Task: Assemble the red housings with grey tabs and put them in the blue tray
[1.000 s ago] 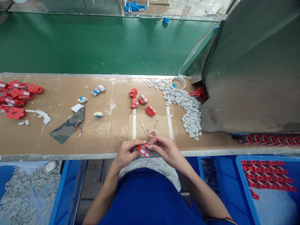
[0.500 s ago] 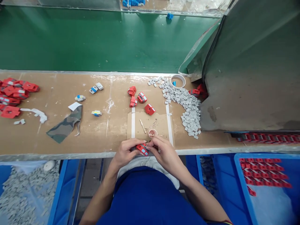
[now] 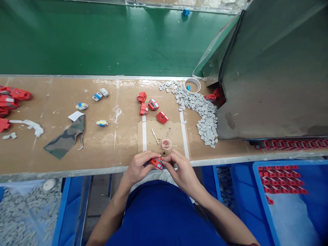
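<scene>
A small red part with grey and pale blue patches (image 3: 157, 163) is held at the table's front edge. My left hand (image 3: 139, 166) grips its left side between thumb and fingers. The fingers of my right hand (image 3: 179, 167) are pinched together at its right end; whether they hold a small piece there is hidden. Just beyond the hands stands a small round cup (image 3: 166, 144) with a thin stick across it. A thin pale tool (image 3: 155, 136) lies to the cup's left. Further back are several red parts (image 3: 162, 117).
Many grey tiles (image 3: 205, 111) and a tape roll (image 3: 192, 85) lie right of centre. A camouflage cloth (image 3: 65, 138) and more red parts (image 3: 20, 94) are at left. A large panel (image 3: 276, 75) stands at right. Blue bins (image 3: 266, 208) flank my body below the table.
The right fingers have shifted slightly at the red part's end, and the cup shows more fully. The whole view has shifted a little.
</scene>
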Tool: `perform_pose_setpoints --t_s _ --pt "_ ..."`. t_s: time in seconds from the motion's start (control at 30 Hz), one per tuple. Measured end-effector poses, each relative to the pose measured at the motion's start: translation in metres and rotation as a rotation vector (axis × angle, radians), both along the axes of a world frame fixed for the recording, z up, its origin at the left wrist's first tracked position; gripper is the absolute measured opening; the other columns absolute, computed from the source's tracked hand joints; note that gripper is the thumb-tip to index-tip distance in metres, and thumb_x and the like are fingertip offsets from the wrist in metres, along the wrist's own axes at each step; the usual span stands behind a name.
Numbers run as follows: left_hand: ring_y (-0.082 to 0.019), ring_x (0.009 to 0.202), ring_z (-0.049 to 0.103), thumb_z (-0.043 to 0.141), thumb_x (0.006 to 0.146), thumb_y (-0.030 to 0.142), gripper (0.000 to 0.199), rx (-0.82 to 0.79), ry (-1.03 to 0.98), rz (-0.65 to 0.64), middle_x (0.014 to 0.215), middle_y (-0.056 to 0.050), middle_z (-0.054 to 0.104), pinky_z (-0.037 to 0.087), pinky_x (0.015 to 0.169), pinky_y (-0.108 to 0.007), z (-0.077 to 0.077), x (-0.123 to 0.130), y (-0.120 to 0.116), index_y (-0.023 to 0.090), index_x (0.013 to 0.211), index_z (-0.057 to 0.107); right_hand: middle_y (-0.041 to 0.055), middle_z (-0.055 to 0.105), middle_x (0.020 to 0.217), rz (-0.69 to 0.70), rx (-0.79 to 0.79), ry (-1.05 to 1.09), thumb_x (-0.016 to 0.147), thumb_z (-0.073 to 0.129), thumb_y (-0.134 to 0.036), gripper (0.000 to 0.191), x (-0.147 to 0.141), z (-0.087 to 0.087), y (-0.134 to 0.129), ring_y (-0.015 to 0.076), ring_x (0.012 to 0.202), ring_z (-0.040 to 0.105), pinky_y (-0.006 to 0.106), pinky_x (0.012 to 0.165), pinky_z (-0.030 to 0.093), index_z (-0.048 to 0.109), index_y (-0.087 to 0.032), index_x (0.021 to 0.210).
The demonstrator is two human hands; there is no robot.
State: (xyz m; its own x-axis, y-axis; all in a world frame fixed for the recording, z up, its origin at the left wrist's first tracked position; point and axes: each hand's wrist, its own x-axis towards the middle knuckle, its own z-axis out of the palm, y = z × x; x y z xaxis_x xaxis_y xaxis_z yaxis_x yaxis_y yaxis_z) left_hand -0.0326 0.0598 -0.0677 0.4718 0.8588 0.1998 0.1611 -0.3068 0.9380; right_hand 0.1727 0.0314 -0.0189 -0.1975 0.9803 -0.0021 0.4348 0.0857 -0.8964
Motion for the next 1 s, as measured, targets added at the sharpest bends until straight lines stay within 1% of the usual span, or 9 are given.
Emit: perform_pose_setpoints --t_s 0.1,0.2,0.4,0.5,0.6,0.73,0.83,1.0 --pt "-0.019 0.085 0.075 0.071 0.096 0.027 0.02 -0.024 -0.012 -0.021 0.097 -0.01 0.08 0.059 0.079 -0.028 0.0019 0.0 0.0012 0.017 0.113 0.075 0.0004 0.059 0.08 0.047 -0.016 0.021 0.1 0.059 -0.015 0.016 0.0042 0.0023 0.005 0.0142 0.07 0.057 0.024 0.065 0.044 0.06 -0.02 0.085" --pt "-0.019 0.087 0.076 0.07 0.097 0.028 0.02 -0.036 -0.042 -0.021 0.1 -0.01 0.081 0.06 0.082 -0.029 0.0007 -0.0005 0.0012 0.017 0.112 0.076 0.0008 0.062 0.08 0.051 -0.028 0.041 0.1 0.06 -0.015 0.015 0.0052 0.0017 0.0072 0.0145 0.071 0.059 0.024 0.065 0.044 0.06 -0.02 0.086" --pt "-0.02 0.089 0.077 0.07 0.096 0.027 0.019 -0.048 -0.051 -0.026 0.101 -0.011 0.082 0.061 0.084 -0.03 -0.0006 -0.0013 0.0011 0.017 0.111 0.076 0.0037 0.067 0.088 0.07 0.016 0.004 0.101 0.057 -0.015 0.01 0.0035 0.0014 0.0048 0.0159 0.076 0.063 0.025 0.069 0.047 0.061 -0.02 0.094" --pt "-0.019 0.089 0.077 0.071 0.095 0.025 0.018 -0.059 -0.066 -0.029 0.102 -0.01 0.082 0.06 0.084 -0.029 -0.0002 -0.0017 0.0013 0.018 0.11 0.076 0.0032 0.066 0.087 0.09 0.028 -0.003 0.101 0.055 -0.013 0.013 0.0049 0.0039 0.005 0.0153 0.075 0.062 0.025 0.069 0.047 0.061 -0.02 0.092" --pt "-0.019 0.089 0.078 0.072 0.094 0.023 0.018 -0.086 -0.074 -0.008 0.101 -0.01 0.082 0.06 0.083 -0.028 -0.0003 -0.002 0.0007 0.018 0.11 0.076 0.0026 0.066 0.083 0.036 0.017 0.044 0.101 0.055 -0.015 0.014 0.0057 0.0039 0.0049 0.015 0.073 0.061 0.025 0.067 0.047 0.061 -0.02 0.09" --pt "-0.019 0.088 0.078 0.072 0.093 0.02 0.018 -0.125 -0.083 -0.019 0.103 -0.01 0.083 0.06 0.083 -0.028 0.0001 -0.002 0.0 0.018 0.11 0.077 0.0028 0.067 0.081 -0.065 -0.061 0.173 0.102 0.057 -0.021 0.013 0.0029 -0.001 0.0031 0.0156 0.071 0.061 0.025 0.064 0.048 0.062 -0.02 0.09" --pt "-0.02 0.089 0.078 0.073 0.093 0.021 0.018 -0.132 -0.081 -0.017 0.103 -0.01 0.083 0.06 0.083 -0.028 0.0009 -0.0019 0.0005 0.019 0.11 0.077 0.0026 0.067 0.082 -0.048 -0.083 0.193 0.101 0.058 -0.023 0.013 -0.0001 -0.0042 0.0024 0.0158 0.073 0.061 0.026 0.066 0.047 0.063 -0.02 0.089" --pt "-0.02 0.091 0.078 0.072 0.093 0.024 0.018 -0.139 -0.059 -0.025 0.103 -0.01 0.083 0.06 0.086 -0.03 0.0027 -0.0023 0.0021 0.018 0.109 0.077 0.0016 0.064 0.081 0.0 -0.059 0.125 0.102 0.057 -0.02 0.015 0.0002 -0.0042 0.0022 0.0152 0.073 0.058 0.025 0.066 0.044 0.06 -0.02 0.087"
